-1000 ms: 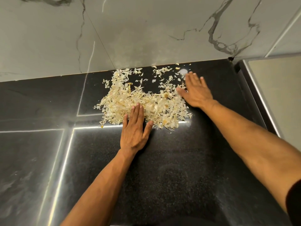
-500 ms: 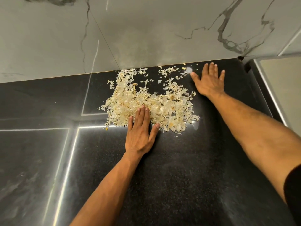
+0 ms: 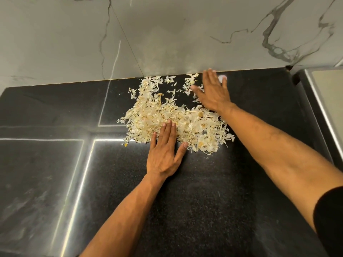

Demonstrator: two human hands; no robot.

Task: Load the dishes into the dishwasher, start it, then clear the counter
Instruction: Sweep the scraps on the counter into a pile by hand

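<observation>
Backsplash [image 3: 167, 34]: grey marble-look wall w/ dark veins, fills upper part of view; meets counter along a straight seam.
Counter [image 3: 194, 201]: black speckled stone, glossy; bright light-strip reflections at 9 o'clock and 7 o'clock.
Side unit [image 3: 324, 93]: pale panel w/ metal edge at 3 o'clock, just beside counter end; what it is, cannot tell.
Peel scraps [image 3: 194, 127]: pale, papery flakes w/ a few thin stems, in a loose heap at centre of counter. Densest band runs 9-to-3 across heap's near part; thinner scatter toward 12 o'clock, up to wall seam. Small orange fleck at heap's 8 o'clock edge.
White bit [image 3: 222, 77]: small round pale item at 1 o'clock of heap, touching wall seam area; partly hidden by right fingers, type unclear.
Left hand [image 3: 164, 154]: palm down, flat on counter at heap's 6 o'clock edge. Fingers straight, close together, tips resting on flakes; thumb spread toward 3 o'clock. Holds nothing.
Right hand [image 3: 213, 91]: palm down at heap's 1 o'clock side, fingers straight, pointing to 12 o'clock, tips near wall seam. Slight blur. Thumb out toward 9 o'clock over scattered flakes. Holds nothing.
Forearms: both bare; right crosses heap's 3 o'clock edge.
Sleeve [image 3: 330, 219]: dark, on right arm at 4 o'clock.
</observation>
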